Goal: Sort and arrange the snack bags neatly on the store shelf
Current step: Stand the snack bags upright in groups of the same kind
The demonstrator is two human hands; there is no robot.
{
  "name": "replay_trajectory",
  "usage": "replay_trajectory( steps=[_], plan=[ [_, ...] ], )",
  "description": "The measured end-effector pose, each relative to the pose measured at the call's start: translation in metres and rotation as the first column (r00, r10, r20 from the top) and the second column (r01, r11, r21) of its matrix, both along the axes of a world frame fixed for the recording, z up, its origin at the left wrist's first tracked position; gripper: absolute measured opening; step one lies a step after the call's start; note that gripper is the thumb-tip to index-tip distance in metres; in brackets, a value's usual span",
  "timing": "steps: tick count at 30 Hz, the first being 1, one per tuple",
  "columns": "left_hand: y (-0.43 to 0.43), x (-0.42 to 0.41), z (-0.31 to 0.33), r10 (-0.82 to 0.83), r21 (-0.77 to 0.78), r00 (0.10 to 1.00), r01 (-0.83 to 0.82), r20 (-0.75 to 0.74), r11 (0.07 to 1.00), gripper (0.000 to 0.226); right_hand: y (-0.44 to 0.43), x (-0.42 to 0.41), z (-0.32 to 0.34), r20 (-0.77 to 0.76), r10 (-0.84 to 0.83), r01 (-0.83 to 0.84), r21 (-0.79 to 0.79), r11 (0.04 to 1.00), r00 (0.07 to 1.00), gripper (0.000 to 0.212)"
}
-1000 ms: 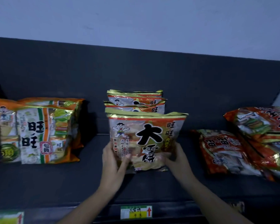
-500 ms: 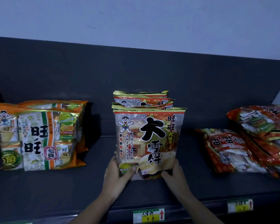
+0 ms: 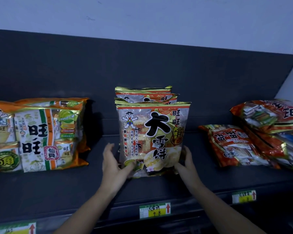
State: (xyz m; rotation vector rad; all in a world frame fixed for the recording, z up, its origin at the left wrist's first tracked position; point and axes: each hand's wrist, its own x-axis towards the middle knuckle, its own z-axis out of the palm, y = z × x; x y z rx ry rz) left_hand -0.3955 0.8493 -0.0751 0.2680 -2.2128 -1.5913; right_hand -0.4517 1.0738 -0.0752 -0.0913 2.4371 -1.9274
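So what we've got here is the front bag (image 3: 152, 137), the one with the big black characters, standing upright mid-shelf, bottom edge on the shelf (image 3: 57, 188), right in front of a few matching bags (image 3: 145, 94) lined up behind it.

The left hand (image 3: 112, 164) is mostly spread: its fingers (image 3: 108, 146) point up beside the bag's left edge with a sliver of gap, and only the thumb lies on the lower left corner. The right hand (image 3: 186, 164) looks more committed; we see its fingers curved round the lower right edge, thumb tucked at the bottom corner.

Off to the left there's a block of orange bags (image 3: 41, 137) standing face-out, well apart. On the right, red bags (image 3: 235, 146) lie flat and piled crooked. A yellow price tag (image 3: 155, 211) sits on the shelf lip just below the hands.
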Motion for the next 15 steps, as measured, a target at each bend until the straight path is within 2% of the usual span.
replay_trajectory(
  steps=[2, 4, 6, 7, 9, 11, 13, 15],
  plan=[
    [0.009, 0.005, 0.017, 0.087, -0.186, 0.979, -0.121, -0.182, 0.975, 0.091, 0.010, -0.002, 0.012, 0.004, 0.008, -0.008, 0.018, 1.000, 1.000, 0.071],
    [0.027, 0.009, 0.033, 0.090, -0.342, 0.918, -0.232, -0.385, 0.910, 0.071, 0.024, -0.007, 0.024, -0.013, 0.016, -0.015, 0.088, 0.996, 1.000, 0.066],
    [0.051, 0.006, 0.042, -0.043, -0.419, 0.857, -0.206, -0.513, 0.884, 0.053, 0.044, -0.014, 0.035, -0.031, 0.017, -0.011, 0.179, 0.984, 0.999, 0.061],
    [0.064, 0.003, 0.044, -0.158, -0.465, 0.831, -0.131, -0.533, 0.875, 0.047, 0.055, -0.018, 0.041, -0.026, 0.013, -0.006, 0.233, 0.973, 1.000, 0.059],
    [0.090, -0.009, 0.046, -0.402, -0.567, 0.792, 0.086, -0.459, 0.819, 0.032, 0.081, -0.026, 0.050, 0.009, -0.019, 0.015, 0.329, 0.944, 1.000, 0.057],
    [0.118, -0.023, 0.043, -0.559, -0.667, 0.769, 0.242, -0.311, 0.704, 0.023, 0.111, -0.034, 0.059, 0.040, -0.073, 0.051, 0.395, 0.917, 0.997, 0.055],
    [0.147, -0.041, 0.037, -0.621, -0.737, 0.769, 0.330, -0.152, 0.590, 0.032, 0.140, -0.041, 0.065, 0.020, -0.131, 0.109, 0.442, 0.890, 0.991, 0.051],
    [0.176, -0.060, 0.029, -0.611, -0.721, 0.792, 0.419, -0.007, 0.551, 0.045, 0.166, -0.050, 0.069, -0.002, -0.171, 0.153, 0.463, 0.873, 0.985, 0.047]
  ],
)
